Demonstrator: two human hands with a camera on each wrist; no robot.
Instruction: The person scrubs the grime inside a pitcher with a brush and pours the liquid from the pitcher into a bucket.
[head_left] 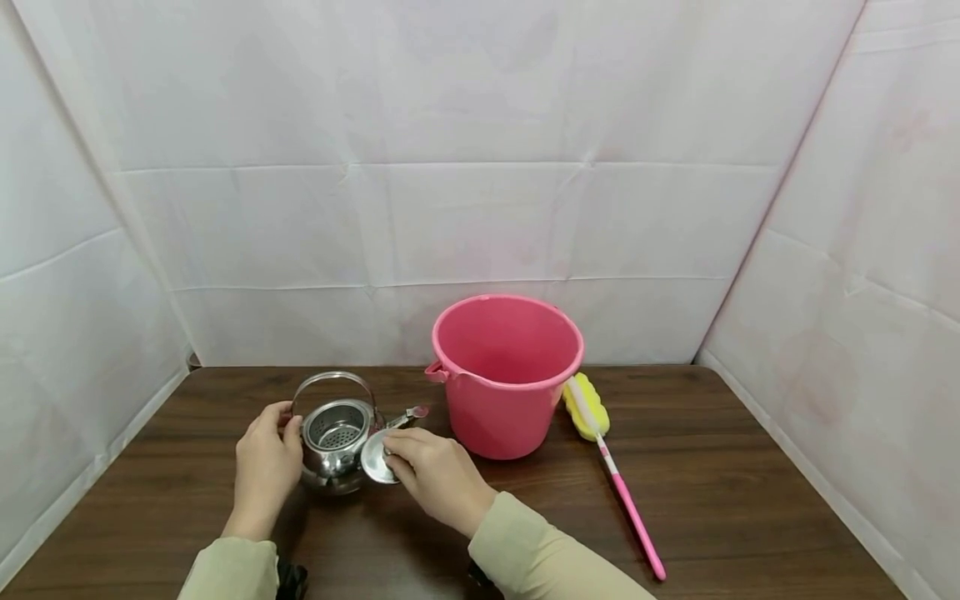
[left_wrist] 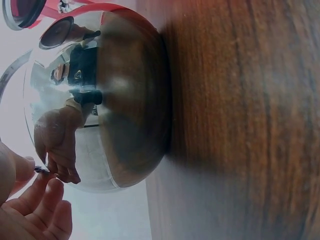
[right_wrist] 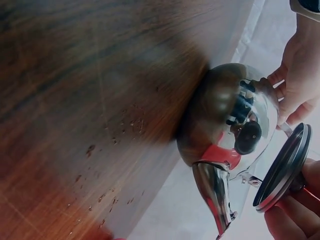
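Note:
A shiny round steel teapot [head_left: 330, 467] stands upright on the table, with a perforated strainer [head_left: 337, 435] inside its uncovered mouth. My left hand [head_left: 268, 462] is at its left side, where thumb and index finger [left_wrist: 37, 195] pinch the foot of the raised hoop handle [head_left: 333, 375]. In my right hand [head_left: 442, 477], the fingertips grip the dark knob of the round metal lid [head_left: 373, 458]. That lid is tilted and held off the pot, to the right of its mouth. The spout [right_wrist: 212, 192] points toward the bucket side.
Right of the teapot stands a pink bucket [head_left: 502, 421]. Beside it lies a long-handled brush with a yellow sponge head [head_left: 587, 408] and a pink handle [head_left: 637, 525]. Water drops [right_wrist: 100, 199] dot the wooden tabletop [head_left: 735, 500]. White cloth walls [head_left: 465, 208] enclose the back and sides.

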